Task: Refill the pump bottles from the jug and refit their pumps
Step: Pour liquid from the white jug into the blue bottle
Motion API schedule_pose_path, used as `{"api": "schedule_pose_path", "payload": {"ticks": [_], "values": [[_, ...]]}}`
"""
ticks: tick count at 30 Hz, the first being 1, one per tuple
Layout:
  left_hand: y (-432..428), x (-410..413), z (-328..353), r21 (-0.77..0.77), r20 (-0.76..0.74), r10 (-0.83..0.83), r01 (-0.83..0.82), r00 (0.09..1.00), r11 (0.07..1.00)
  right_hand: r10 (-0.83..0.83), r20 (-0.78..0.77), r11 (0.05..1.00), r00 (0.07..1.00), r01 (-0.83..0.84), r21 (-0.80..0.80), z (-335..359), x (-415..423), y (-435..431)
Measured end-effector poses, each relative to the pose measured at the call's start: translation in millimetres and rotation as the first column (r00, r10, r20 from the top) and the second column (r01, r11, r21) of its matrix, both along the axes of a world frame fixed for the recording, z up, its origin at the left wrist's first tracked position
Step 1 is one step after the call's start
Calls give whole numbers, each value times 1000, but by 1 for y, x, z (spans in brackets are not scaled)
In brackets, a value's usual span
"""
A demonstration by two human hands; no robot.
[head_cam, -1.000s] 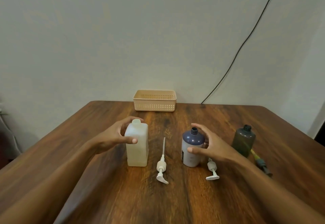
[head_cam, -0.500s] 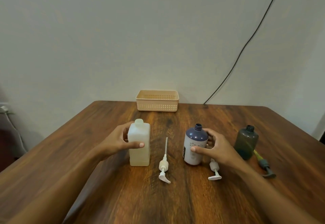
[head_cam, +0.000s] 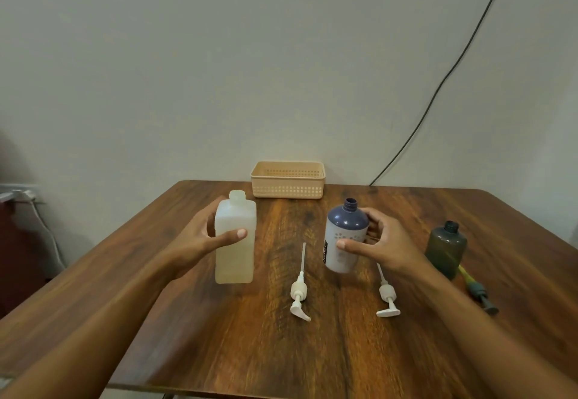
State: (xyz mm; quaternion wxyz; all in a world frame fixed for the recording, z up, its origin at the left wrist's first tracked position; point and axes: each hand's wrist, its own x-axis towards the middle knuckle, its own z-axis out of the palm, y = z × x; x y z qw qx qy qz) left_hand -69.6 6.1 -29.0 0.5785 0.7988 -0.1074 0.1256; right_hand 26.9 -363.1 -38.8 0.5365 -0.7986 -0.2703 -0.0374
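Observation:
My left hand (head_cam: 203, 239) grips a translucent white rectangular jug (head_cam: 235, 261), uncapped and held upright just above the table. My right hand (head_cam: 380, 247) grips a blue-and-white bottle (head_cam: 344, 236) with an open neck, lifted and tilted slightly. Two white pumps lie flat on the table: one pump (head_cam: 299, 292) between the jug and the bottle, the other pump (head_cam: 387, 300) below my right hand. A dark green bottle (head_cam: 445, 250) stands open at the right, with its yellow-tubed grey pump (head_cam: 477, 290) lying beside it.
A beige perforated basket (head_cam: 287, 180) sits at the far edge of the wooden table (head_cam: 281, 351) against the wall. A black cable (head_cam: 438, 85) runs down the wall at the right. The table's near edge is at the bottom of the view.
Both hands closed around their objects and lifted them: the jug and the blue bottle have risen off the table. The view has shifted slightly.

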Motion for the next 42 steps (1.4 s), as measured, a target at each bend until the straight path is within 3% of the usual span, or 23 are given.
{"api": "schedule_pose_path", "payload": {"ticks": [6,13,19,25,33,42], "values": [[1,-5,8,5,34,2,-2,999,1000,-11,31,1000,999,10,13,3,-4,6],[-19,5,43,240,65,-61,44,996,970,-10,44,1000,999,10,13,8,-6,10],[-39,28,74,501,53,-130,86,990,861,-3,63,1000,998,5,-25,6,-9,13],[-50,49,94,662,63,-146,68,987,746,6,72,998,997,-1,-59,2,-12,16],[-61,64,113,807,-6,-115,73,993,585,-13,81,998,997,17,-57,2,-8,18],[-71,70,118,860,-48,-98,91,994,502,-11,74,996,997,18,-92,-1,-2,23]]}}
